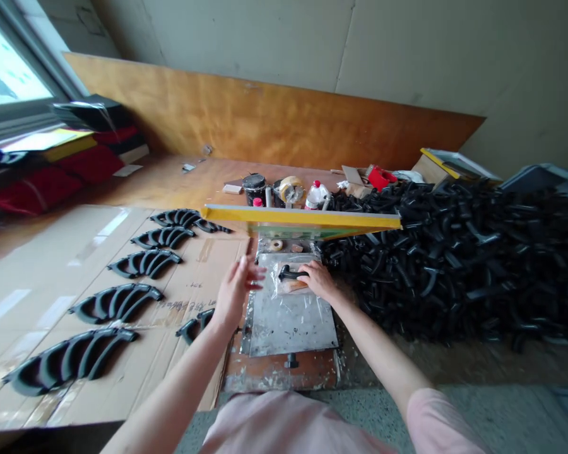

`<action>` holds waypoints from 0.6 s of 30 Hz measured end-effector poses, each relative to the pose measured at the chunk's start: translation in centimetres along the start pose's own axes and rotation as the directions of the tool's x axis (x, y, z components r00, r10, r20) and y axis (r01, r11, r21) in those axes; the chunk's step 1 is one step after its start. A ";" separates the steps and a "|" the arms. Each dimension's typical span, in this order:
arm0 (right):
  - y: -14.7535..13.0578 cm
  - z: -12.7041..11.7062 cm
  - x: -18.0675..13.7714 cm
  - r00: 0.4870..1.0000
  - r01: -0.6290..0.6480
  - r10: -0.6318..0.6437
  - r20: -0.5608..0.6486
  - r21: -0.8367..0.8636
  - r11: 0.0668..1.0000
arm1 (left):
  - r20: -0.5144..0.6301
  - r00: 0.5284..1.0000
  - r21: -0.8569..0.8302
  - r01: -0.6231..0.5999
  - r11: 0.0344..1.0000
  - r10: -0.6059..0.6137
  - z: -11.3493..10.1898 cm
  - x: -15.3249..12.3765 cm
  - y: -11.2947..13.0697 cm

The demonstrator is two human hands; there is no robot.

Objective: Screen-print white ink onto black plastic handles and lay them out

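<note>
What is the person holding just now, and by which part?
The right hand rests on one end of a curved black plastic part on the metal plate. The left hand is open, holding nothing.

Black curved plastic parts (115, 301) lie in rows on tan cardboard (38, 296); a large pile of black parts (459, 265) fills the right. The raised screen frame (300, 219) is yellow along its edge, green beneath. The base plate (288, 325) is dull grey, flecked white, on a brown board (274, 372). A black part (291, 274) rests beneath the right hand (318, 279). Backboard (265, 120): orange-brown plywood. Cushions (52, 176): red. Sleeves (435, 422): pale pink.
</note>
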State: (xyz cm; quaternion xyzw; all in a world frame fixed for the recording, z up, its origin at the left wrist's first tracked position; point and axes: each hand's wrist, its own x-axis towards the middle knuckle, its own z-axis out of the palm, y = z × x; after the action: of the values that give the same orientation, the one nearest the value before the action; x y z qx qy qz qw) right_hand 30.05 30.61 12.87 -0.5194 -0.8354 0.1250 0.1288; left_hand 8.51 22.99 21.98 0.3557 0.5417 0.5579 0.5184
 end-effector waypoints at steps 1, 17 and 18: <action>-1.3 0.0 -0.6 0.999 0.014 -0.014 -0.035 -0.011 1.000 | 0.093 0.978 0.040 0.182 0.982 -0.185 0.2 -1.1 -2.0; 14.3 -10.2 -3.6 0.950 -0.072 0.232 0.211 -0.573 0.816 | -0.627 0.586 0.250 0.776 0.580 -0.513 -22.1 -6.0 -16.7; 14.9 -10.6 -3.7 0.949 -0.073 0.233 0.212 -0.572 0.817 | -0.604 0.651 0.362 0.738 0.569 -0.460 -22.5 -5.9 -16.8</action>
State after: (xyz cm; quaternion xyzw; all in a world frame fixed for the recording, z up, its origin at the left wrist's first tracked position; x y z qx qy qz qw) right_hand 47.67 34.47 17.35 -0.5781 -0.7999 -0.0436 -0.1548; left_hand -8.54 9.96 2.96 0.1455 0.8765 0.2121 0.4069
